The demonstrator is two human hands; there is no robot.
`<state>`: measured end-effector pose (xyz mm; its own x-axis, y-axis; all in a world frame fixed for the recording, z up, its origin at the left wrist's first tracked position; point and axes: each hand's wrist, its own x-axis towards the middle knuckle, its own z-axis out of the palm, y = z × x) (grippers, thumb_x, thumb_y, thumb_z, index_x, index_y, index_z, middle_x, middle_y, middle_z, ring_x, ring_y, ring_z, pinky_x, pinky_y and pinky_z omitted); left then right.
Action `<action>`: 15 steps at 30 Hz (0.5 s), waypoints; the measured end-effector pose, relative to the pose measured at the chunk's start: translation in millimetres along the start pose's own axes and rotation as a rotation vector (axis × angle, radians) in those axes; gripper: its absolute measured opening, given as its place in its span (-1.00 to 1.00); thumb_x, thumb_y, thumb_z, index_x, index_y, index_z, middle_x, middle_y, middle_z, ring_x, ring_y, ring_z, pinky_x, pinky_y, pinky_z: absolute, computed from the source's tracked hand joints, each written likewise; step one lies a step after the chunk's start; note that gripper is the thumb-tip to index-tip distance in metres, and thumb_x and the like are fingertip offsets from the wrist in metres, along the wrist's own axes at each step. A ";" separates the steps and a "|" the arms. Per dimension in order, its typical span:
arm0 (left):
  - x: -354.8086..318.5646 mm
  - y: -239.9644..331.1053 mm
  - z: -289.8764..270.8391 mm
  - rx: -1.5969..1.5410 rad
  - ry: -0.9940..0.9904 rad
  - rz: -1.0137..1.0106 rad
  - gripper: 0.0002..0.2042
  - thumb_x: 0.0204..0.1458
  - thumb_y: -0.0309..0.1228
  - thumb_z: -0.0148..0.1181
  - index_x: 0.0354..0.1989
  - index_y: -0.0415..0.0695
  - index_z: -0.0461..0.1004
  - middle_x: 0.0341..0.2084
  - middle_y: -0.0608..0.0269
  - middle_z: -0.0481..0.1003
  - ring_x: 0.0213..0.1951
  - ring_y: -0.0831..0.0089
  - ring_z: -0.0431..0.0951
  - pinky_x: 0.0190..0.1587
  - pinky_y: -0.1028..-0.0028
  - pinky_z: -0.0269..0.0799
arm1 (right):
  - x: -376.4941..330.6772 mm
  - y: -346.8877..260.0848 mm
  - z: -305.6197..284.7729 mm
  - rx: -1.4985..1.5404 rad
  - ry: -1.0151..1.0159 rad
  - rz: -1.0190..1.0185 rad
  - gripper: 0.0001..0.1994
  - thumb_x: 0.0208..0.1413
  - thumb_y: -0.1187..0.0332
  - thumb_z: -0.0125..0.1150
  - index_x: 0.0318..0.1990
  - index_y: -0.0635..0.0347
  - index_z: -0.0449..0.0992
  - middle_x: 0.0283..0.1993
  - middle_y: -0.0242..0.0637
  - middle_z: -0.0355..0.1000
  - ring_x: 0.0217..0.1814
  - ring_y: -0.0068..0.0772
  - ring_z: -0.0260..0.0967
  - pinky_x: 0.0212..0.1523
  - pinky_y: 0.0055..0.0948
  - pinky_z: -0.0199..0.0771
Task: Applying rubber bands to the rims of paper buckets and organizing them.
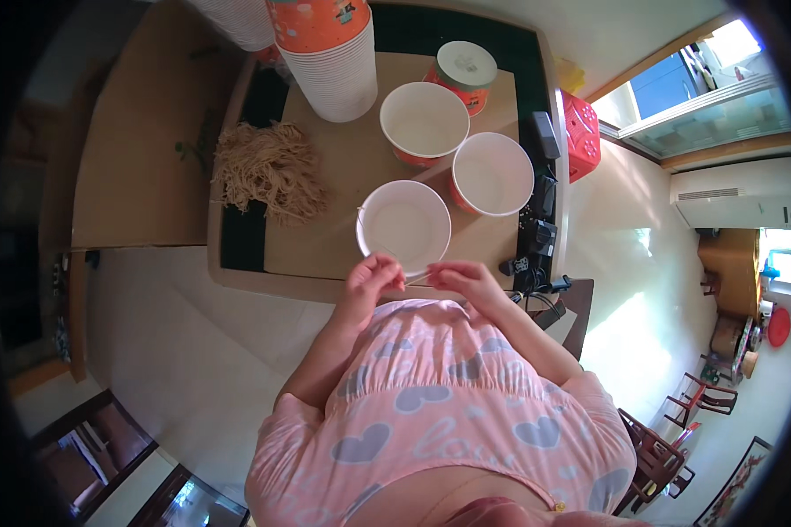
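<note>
My left hand [374, 281] and my right hand [466, 283] are closed in pinches at the table's near edge, a small gap apart. A thin pale string [418, 278] runs between their fingertips. Just beyond my fingers stands a white paper tub [404, 220], upright, with a strand showing at the left of its rim. Two more such tubs, one white [492, 176] and another [424, 119], stand behind it, orange-red on the outside. To the left lies a tangled heap of tan strings [272, 171].
A tall stack of nested paper tubs [334, 79] rises at the back left. A lidded red-and-green can [466, 68] stands at the back. Black power adapters and cables [540, 237] line the table's right edge. Beyond that edge is a red plastic stool [580, 136].
</note>
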<state>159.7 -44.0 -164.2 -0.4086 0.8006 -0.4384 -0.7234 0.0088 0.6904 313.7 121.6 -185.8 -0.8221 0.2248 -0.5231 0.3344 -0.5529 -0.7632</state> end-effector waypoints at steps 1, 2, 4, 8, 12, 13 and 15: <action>3.1 -8.1 -1.3 0.124 -0.039 0.012 -0.96 0.11 -0.50 0.06 -0.34 -0.19 0.41 -0.45 0.29 0.47 -0.38 0.61 0.46 -0.23 0.60 0.40 | -3.0 5.4 -6.9 0.266 0.097 0.003 -0.75 0.21 0.43 0.00 -0.04 0.40 0.42 -0.13 -0.19 0.47 -0.08 -0.42 0.44 -0.03 -0.50 0.44; 5.6 -16.9 -0.2 0.166 -0.053 -0.029 -0.94 0.11 -0.49 0.06 -0.34 -0.20 0.42 -0.44 0.28 0.48 -0.37 0.59 0.47 -0.21 0.59 0.41 | -3.9 10.8 -13.4 0.430 0.155 -0.032 -0.74 0.22 0.44 -0.02 -0.01 0.42 0.38 -0.06 -0.14 0.44 -0.05 -0.34 0.43 0.01 -0.44 0.43; 12.7 -29.7 7.1 0.242 -0.110 -0.107 -0.94 0.09 -0.51 0.08 -0.36 -0.23 0.44 -0.41 0.27 0.50 -0.33 0.58 0.49 -0.19 0.58 0.42 | -0.2 13.6 -18.8 0.597 0.310 -0.061 -0.74 0.22 0.44 -0.04 0.01 0.37 0.37 -0.06 -0.14 0.43 -0.03 -0.34 0.43 0.01 -0.41 0.44; 24.1 -52.6 6.5 0.483 -0.241 -0.110 -0.96 0.06 -0.55 0.12 -0.37 -0.27 0.43 -0.39 0.28 0.51 -0.32 0.63 0.50 -0.22 0.60 0.42 | 20.3 16.2 -32.3 0.871 0.189 -0.240 -0.84 0.19 0.48 -0.01 -0.09 0.24 0.33 -0.32 -0.23 0.41 -0.34 -0.45 0.38 -0.12 -0.42 0.46; 23.6 -52.7 3.1 0.567 -0.267 -0.093 -0.95 0.06 -0.55 0.13 -0.37 -0.28 0.45 -0.39 0.29 0.51 -0.34 0.65 0.49 -0.24 0.62 0.41 | 26.0 23.3 -43.1 0.609 0.210 -0.136 -0.83 0.19 0.49 -0.03 -0.07 0.16 0.28 -0.44 -0.30 0.34 -0.46 -0.53 0.27 -0.37 -0.51 0.34; 21.3 -47.7 5.4 0.578 -0.237 -0.128 -0.95 0.04 -0.54 0.15 -0.38 -0.27 0.47 -0.43 0.32 0.51 -0.37 0.65 0.48 -0.27 0.61 0.41 | 25.3 24.6 -42.5 0.498 0.225 -0.052 -0.80 0.19 0.47 -0.02 -0.03 0.16 0.26 -0.45 -0.32 0.34 -0.47 -0.56 0.24 -0.45 -0.55 0.26; 20.3 -43.8 2.9 0.591 -0.209 -0.163 -0.94 0.02 -0.53 0.17 -0.39 -0.26 0.48 -0.48 0.34 0.50 -0.40 0.65 0.47 -0.29 0.60 0.41 | 23.6 33.3 -42.7 0.290 0.207 -0.015 -0.77 0.20 0.44 0.01 0.00 0.16 0.26 -0.44 -0.34 0.35 -0.46 -0.60 0.25 -0.47 -0.61 0.25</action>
<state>184.8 -26.4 -201.6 -0.1593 0.8602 -0.4845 -0.3144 0.4210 0.8508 325.2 142.8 -239.7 -0.7050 0.3763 -0.6012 0.1538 -0.7464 -0.6475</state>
